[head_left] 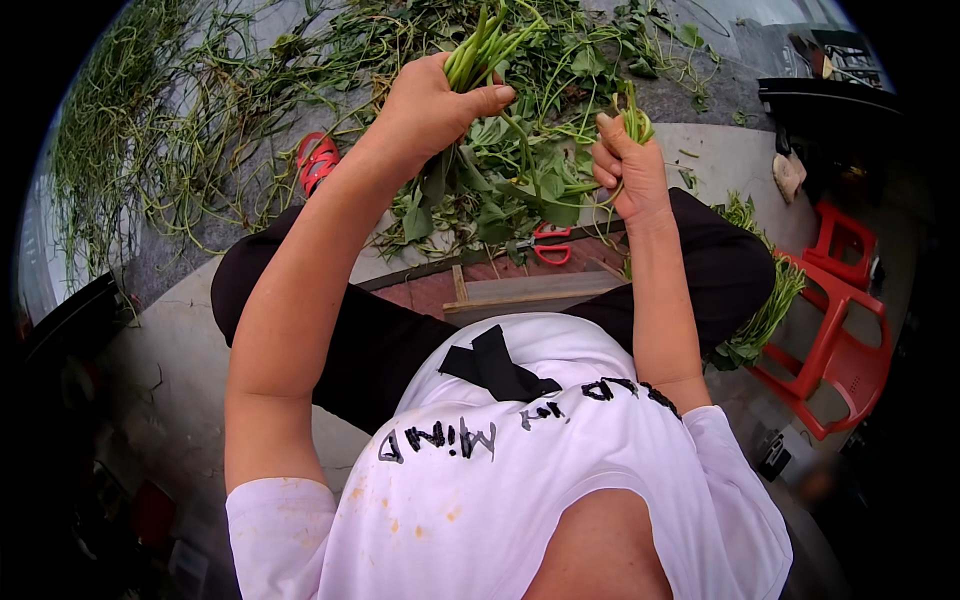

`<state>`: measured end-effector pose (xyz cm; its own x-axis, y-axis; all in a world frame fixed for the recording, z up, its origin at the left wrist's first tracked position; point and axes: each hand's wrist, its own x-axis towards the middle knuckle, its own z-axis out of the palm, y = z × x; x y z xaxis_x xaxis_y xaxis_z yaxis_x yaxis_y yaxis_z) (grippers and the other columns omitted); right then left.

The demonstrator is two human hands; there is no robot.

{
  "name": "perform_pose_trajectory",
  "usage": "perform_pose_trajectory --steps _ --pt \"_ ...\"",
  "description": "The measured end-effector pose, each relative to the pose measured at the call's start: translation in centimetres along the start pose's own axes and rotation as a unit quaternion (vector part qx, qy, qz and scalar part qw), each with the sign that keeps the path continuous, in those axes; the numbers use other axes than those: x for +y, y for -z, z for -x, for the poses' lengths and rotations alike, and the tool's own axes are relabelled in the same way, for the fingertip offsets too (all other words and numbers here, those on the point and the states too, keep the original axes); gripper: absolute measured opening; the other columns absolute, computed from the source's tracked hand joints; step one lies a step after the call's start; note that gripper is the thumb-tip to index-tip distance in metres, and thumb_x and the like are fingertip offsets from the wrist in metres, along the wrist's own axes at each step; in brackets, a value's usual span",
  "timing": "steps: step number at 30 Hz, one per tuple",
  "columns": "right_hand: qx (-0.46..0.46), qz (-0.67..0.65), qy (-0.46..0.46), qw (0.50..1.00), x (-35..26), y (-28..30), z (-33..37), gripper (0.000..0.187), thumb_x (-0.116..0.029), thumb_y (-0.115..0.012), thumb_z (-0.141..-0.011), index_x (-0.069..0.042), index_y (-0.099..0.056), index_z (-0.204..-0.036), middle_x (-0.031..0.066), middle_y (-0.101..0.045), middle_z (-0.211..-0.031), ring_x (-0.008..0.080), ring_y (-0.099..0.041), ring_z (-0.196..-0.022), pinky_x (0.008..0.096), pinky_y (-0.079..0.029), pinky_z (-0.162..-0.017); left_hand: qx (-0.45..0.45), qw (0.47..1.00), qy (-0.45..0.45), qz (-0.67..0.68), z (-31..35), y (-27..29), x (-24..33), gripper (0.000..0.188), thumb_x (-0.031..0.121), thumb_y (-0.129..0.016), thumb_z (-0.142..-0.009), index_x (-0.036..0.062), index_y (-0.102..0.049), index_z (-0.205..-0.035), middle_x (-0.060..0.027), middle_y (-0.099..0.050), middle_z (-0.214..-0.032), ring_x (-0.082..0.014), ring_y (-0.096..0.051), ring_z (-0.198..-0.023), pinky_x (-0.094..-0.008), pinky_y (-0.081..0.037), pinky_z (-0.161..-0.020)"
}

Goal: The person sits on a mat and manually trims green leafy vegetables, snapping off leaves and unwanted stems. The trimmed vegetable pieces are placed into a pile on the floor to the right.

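Observation:
My left hand [430, 108] is closed round a bundle of leafy green stems [482, 52], the cut-looking stem ends pointing away from me and the leaves hanging below the fist. To its right, my right hand [632, 172] grips a smaller bunch of green stems [634, 124] with the thumb pressed over the fingers. A few stems and large leaves [550, 195] stretch across between the two hands. Below them, nearer to me, lie scissors with red handles [553, 246]; leaves partly cover their blades.
Loose vines [200, 120] spread over the grey ground ahead and to the left, round my red sandal [317, 160]. Beside my right knee rests another bundle of greens [765, 315]. A red plastic chair [845, 350] and a red stool [843, 245] stand at the right. A wooden-edged board [530, 290] lies between my legs.

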<state>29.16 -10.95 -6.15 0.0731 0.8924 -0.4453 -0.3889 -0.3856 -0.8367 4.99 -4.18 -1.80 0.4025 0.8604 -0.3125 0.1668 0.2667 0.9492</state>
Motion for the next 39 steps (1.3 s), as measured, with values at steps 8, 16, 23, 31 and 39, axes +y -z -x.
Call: perform_pose_trajectory --steps 8,16,23,31,39 --pt "-0.184 0.144 0.011 0.972 1.2 -4.8 1.7 0.024 -0.020 -0.051 -0.093 0.000 -0.059 -0.103 0.0003 -0.052 -0.070 0.0117 -0.054 -0.063 0.0261 -0.047 -0.059 -0.012 0.998 0.004 0.061 -0.4 0.3 0.0 0.020 0.020 -0.068 -0.082 0.0062 -0.058 -0.093 0.0041 -0.052 -0.067 -0.0038 -0.042 -0.050 -0.0203 -0.036 -0.048" --pt "-0.164 0.208 0.038 0.964 0.0 -5.1 1.8 0.020 -0.020 -0.051 -0.094 -0.001 -0.059 -0.094 0.0024 -0.057 -0.076 0.0100 -0.054 -0.064 0.0247 -0.044 -0.058 0.031 0.999 -0.009 0.015 -0.8 -0.3 0.1 0.024 0.026 -0.068 -0.082 0.0052 -0.060 -0.092 -0.0005 -0.059 -0.069 -0.0040 -0.043 -0.049 -0.0206 -0.036 -0.045" --pt "-0.073 0.488 0.350 0.796 -0.4 -7.3 1.9 0.013 -0.008 -0.063 -0.075 -0.001 -0.056 -0.082 0.0129 -0.054 -0.071 0.0283 -0.055 -0.065 0.0361 -0.044 -0.060 -0.001 1.000 0.010 0.021 -0.5 -0.2 -0.1 0.022 0.023 -0.069 -0.081 0.0046 -0.060 -0.089 -0.0018 -0.060 -0.068 -0.0048 -0.045 -0.048 -0.0209 -0.038 -0.045" --pt "0.095 -0.142 -0.028 0.985 1.1 -3.0 -2.7 0.011 -0.013 -0.052 -0.083 -0.004 -0.053 -0.076 -0.0009 -0.041 -0.062 0.0076 -0.033 -0.042 0.0242 -0.025 -0.036 0.055 0.997 -0.055 0.013 0.0 -0.6 0.1 0.022 0.019 -0.073 -0.077 0.0046 -0.059 -0.087 -0.0032 -0.062 -0.069 -0.0055 -0.046 -0.047 -0.0211 -0.039 -0.045" --pt "0.140 -0.091 0.056 0.984 -0.4 5.0 -0.9 0.016 -0.017 -0.046 -0.092 -0.004 -0.054 -0.088 -0.0012 -0.046 -0.069 0.0062 -0.036 -0.047 0.0232 -0.029 -0.039 0.371 0.915 -0.152 -0.056 1.4 15.1 2.9 0.038 0.033 -0.076 -0.074 0.0045 -0.065 -0.097 -0.0029 -0.066 -0.080 -0.0052 -0.046 -0.054 -0.0244 -0.039 -0.048"
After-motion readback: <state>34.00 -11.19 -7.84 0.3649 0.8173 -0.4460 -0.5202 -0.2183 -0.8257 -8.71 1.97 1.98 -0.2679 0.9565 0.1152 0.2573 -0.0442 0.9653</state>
